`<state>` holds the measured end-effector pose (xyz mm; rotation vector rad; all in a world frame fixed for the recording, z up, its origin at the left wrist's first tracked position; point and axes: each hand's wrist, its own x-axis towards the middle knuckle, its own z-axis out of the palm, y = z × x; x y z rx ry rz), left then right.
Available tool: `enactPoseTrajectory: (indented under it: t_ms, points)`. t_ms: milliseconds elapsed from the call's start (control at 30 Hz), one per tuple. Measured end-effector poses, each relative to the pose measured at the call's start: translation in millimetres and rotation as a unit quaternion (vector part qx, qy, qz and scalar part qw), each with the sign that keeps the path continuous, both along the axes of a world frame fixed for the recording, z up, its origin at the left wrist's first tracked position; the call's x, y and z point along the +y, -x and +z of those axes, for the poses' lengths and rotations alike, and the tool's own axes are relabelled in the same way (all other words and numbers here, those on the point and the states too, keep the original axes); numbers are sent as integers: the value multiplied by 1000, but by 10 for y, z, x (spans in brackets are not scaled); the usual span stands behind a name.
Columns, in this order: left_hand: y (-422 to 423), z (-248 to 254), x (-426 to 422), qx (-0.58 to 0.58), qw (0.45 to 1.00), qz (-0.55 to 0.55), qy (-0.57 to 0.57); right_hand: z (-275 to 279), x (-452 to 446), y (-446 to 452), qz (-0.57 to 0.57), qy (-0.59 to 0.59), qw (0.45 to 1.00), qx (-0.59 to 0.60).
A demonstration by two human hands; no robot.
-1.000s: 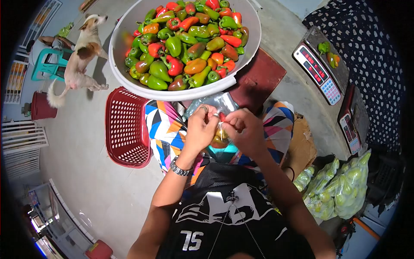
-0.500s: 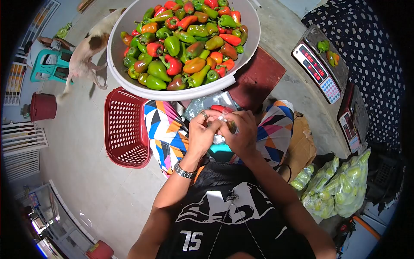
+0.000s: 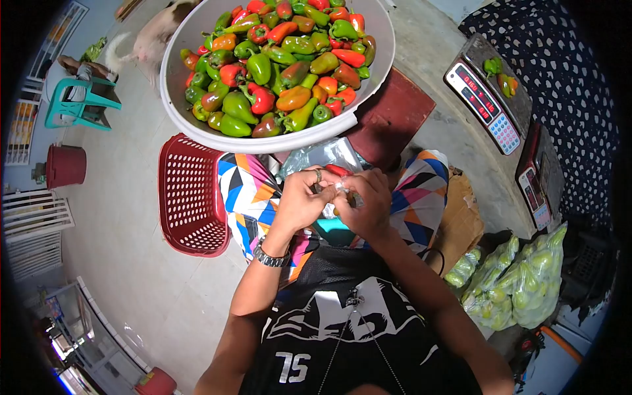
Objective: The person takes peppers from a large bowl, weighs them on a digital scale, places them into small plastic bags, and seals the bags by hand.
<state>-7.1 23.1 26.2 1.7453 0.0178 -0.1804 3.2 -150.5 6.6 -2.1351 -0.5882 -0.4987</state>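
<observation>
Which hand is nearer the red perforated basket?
The left hand. It is to the right of the red basket, across the patterned trouser leg; the right hand is farther right, beyond the left.

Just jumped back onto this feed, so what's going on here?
A seated person has the left hand and right hand close together, fingers pinching a small clear plastic bag. A red pepper shows just beyond the fingers; whether it is held is hard to tell. Ahead is a large basin full of mixed peppers, with a red basket at left and a scale bearing peppers at right.
</observation>
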Motion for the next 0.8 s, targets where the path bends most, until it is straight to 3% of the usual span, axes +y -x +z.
enactPoseTrajectory:
  t_ms: [100, 300, 600, 700, 800]
  points:
    - [4, 30, -88, 27, 998, 27, 50, -13, -25, -10, 4, -15, 1000, 26]
    - [33, 74, -166, -121, 990, 28, -67, -13, -119, 20, 9, -19, 997, 76]
    - [-48, 192, 21, -132, 974, -78, -166, 75, -132, -152, 56, -16, 998, 29]
    - [-88, 154, 113, -32, 990, -114, -71, 129, -174, -224, 94, -7, 993, 64]
    - [-114, 154, 167, -17, 987, -157, -24, 191, -204, -286, 140, -4, 985, 98]
